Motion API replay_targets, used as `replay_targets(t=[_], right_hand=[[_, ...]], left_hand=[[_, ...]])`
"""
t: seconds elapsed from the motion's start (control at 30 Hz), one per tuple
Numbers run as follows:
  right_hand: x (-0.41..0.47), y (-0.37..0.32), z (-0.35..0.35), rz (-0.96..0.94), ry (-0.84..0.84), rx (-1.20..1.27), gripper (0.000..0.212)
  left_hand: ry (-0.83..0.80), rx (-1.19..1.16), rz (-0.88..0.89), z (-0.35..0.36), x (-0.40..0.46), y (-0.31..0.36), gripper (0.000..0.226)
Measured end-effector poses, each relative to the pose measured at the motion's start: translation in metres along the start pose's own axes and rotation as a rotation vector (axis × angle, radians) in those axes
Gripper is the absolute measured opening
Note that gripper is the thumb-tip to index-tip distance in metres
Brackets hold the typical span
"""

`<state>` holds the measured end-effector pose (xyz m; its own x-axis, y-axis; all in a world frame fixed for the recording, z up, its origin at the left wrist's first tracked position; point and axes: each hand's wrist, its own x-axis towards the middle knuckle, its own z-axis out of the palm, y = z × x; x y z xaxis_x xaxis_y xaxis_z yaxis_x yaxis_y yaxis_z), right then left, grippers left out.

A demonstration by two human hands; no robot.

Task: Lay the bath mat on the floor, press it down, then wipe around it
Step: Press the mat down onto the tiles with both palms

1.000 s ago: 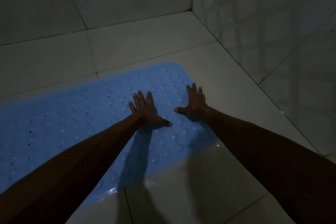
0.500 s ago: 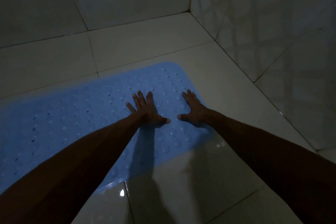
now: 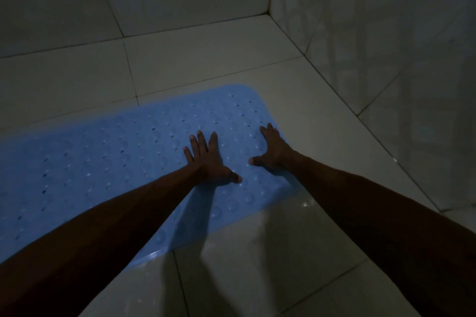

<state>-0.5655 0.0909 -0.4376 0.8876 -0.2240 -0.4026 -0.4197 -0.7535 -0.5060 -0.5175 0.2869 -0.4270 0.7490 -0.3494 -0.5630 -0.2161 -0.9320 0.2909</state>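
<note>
1. Head view: the blue bath mat point(image 3: 108, 162) lies flat on the tiled floor point(image 3: 211, 64), its rounded end near the corner of the tiled walls point(image 3: 360, 33).
2. The left hand point(image 3: 208, 159) rests palm-down on the mat, fingers straight and spread wide, holding nothing.
3. The right hand point(image 3: 274, 149) lies flat near the mat's right end, fingers extended, thumb out toward the left hand.
</note>
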Motion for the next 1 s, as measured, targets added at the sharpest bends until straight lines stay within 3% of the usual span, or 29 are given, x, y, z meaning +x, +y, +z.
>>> replay_targets(t=[0.2, 0.47, 0.73, 1.0], right_hand=[[-0.020, 0.011, 0.021, -0.030, 0.145, 0.098, 0.097], [-0.023, 0.012, 0.021, -0.055, 0.128, 0.144, 0.094], [-0.026, 0.022, -0.014, -0.105, -0.234, 0.002, 0.117], [-0.026, 0.012, -0.006, -0.031, -0.140, -0.018, 0.133]], left_hand=[[0.012, 0.007, 0.043, 0.018, 0.001, -0.008, 0.141], [0.033, 0.034, 0.048, 0.018, -0.002, -0.006, 0.142], [0.004, 0.064, 0.046, 0.021, -0.008, 0.010, 0.129], [0.008, 0.084, 0.048, 0.022, -0.010, 0.008, 0.127]])
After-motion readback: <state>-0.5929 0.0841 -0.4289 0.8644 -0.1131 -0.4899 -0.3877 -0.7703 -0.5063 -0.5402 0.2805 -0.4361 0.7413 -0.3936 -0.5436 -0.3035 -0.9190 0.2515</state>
